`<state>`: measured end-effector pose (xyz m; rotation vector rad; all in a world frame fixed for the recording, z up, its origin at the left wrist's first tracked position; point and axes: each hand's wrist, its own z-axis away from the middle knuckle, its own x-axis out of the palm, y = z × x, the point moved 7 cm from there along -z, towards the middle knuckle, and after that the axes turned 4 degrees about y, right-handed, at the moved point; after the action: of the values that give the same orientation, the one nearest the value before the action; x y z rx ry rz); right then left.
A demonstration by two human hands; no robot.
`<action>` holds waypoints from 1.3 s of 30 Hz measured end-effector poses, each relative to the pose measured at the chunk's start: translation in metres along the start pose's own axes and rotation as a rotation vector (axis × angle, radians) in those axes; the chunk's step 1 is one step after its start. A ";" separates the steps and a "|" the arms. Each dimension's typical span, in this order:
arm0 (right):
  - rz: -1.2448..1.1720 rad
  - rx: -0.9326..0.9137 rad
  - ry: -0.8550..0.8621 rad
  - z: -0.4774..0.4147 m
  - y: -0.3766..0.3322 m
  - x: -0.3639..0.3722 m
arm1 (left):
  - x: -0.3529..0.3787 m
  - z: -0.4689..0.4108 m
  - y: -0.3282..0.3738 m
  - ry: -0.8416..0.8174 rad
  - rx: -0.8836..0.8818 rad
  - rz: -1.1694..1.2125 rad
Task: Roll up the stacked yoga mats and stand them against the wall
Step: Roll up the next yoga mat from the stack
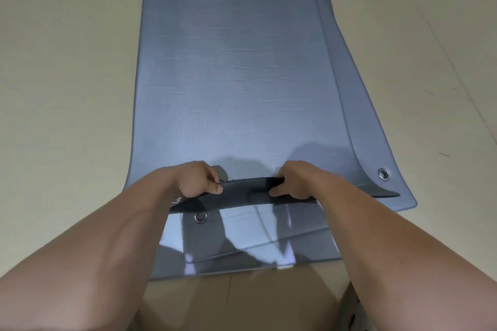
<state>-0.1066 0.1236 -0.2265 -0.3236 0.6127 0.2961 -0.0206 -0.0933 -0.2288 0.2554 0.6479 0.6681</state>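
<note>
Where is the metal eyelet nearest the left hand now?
Head view, left of centre: the eyelet sits on the turned-over end of the top mat, just below the left hand, nearer the person.

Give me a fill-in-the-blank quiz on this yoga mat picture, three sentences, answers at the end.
1. The left hand and right hand grip the top mat at the end ____ the person.
2. A lower mat sticks out from under it on the ____ side.
3. ____ metal eyelets are visible.
Answers: nearest; right; two.
</note>
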 end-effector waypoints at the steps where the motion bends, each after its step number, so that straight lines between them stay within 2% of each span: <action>1: -0.011 0.013 0.014 -0.001 0.000 0.001 | -0.001 -0.002 0.001 0.041 -0.007 -0.053; 3: 0.015 0.049 0.125 -0.002 -0.003 -0.002 | -0.002 -0.006 0.004 0.141 -0.039 -0.185; 5: 0.130 0.059 0.368 0.006 -0.011 -0.009 | -0.002 -0.010 0.007 0.234 -0.083 -0.237; 8: 0.337 -0.080 0.774 0.023 -0.033 -0.007 | -0.007 -0.017 0.004 0.347 -0.140 -0.234; 9: 0.373 -0.150 0.866 0.028 -0.039 0.000 | -0.010 -0.019 0.003 0.379 -0.155 -0.231; 11: 0.437 -0.267 0.941 0.032 -0.045 0.019 | -0.015 -0.024 0.000 0.414 -0.171 -0.230; 13: 0.495 -0.285 0.931 0.031 -0.041 0.036 | -0.017 -0.028 -0.003 0.423 -0.188 -0.217; 16: 0.510 -0.213 0.814 0.018 -0.026 0.050 | -0.019 -0.034 -0.005 0.448 -0.201 -0.239; 19: 0.465 -0.130 0.718 0.004 -0.018 0.046 | -0.023 -0.035 0.000 0.509 -0.159 -0.365; 24: 0.345 -0.103 0.491 -0.020 -0.006 0.046 | -0.010 -0.023 0.022 0.658 0.110 -0.395; 27: 0.266 -0.083 0.445 -0.025 -0.005 0.045 | 0.016 -0.007 0.040 0.745 0.290 -0.561; 30: 0.255 -0.065 0.438 -0.026 -0.007 0.040 | 0.044 -0.001 0.035 0.662 0.265 -0.613; 34: 0.222 -0.103 0.441 -0.020 -0.009 0.034 | 0.043 -0.004 0.022 0.682 0.209 -0.594; 37: 0.275 -0.186 0.626 -0.005 -0.001 0.038 | 0.036 -0.013 0.017 0.578 0.128 -0.508; 39: 0.323 -0.214 0.666 -0.001 0.004 0.044 | 0.035 -0.018 0.015 0.510 0.088 -0.492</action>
<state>-0.0745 0.1343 -0.2541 -0.5367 1.2995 0.5748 -0.0188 -0.0589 -0.2530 -0.0044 1.1830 0.2228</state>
